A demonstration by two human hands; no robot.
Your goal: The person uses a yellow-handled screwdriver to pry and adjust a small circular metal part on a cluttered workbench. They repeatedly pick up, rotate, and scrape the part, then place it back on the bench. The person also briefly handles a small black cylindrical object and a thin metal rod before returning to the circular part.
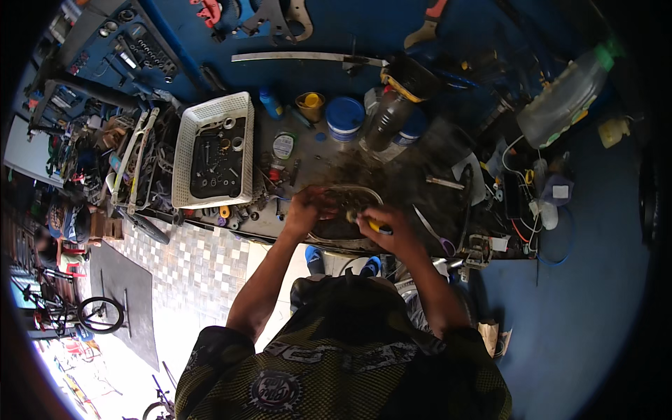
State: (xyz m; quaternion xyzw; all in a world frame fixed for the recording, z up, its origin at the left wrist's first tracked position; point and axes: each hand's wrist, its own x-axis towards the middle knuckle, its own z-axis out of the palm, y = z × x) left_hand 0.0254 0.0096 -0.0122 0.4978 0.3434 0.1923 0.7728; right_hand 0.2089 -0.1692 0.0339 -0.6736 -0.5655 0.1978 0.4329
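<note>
At the front edge of the cluttered grey workbench [308, 150], the left hand [306, 210] clamps over a dark, round metal part [343, 210] — too grimy and shadowed to identify — while the right hand [386, 229] is clenched around a yellow-handled tool [378, 225] pressed to it. The part looks rigid, fairly heavy and probably greasy, so a firm grip on its outer rim would likely suit best. Counted: one white slotted plastic basket [210, 150] of small fittings, one blue-lidded tub [345, 115] — and two hands.

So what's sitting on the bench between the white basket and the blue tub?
In the head view, between the white basket and the blue tub stand a small blue bottle and a yellow cup.
</note>
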